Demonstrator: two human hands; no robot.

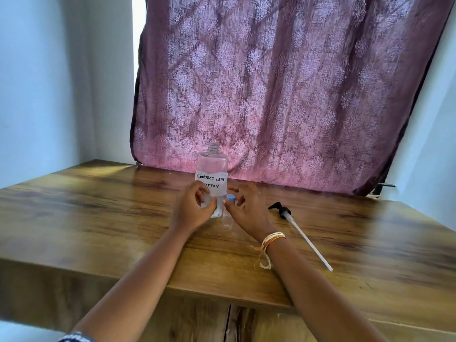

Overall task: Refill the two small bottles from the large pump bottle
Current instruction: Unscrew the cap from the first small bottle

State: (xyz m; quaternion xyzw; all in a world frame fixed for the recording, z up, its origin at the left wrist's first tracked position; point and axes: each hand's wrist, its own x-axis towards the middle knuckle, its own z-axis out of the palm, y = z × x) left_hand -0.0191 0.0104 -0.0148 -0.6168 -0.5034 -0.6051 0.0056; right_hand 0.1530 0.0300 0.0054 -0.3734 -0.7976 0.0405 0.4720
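Note:
The large clear bottle, hand-labelled "contact lens solution", stands uncapped at the middle of the wooden table. Its black pump head with the long white tube lies on the table to the right. Just in front of the large bottle, my left hand grips a small clear bottle. My right hand is right beside it, thumb and fingers pinching a small blue cap. A second small clear bottle stands on the table between my wrists, faint and hard to make out.
A patterned purple curtain hangs behind the table's far edge. White walls close in on the left and right. The table's near edge runs just under my forearms.

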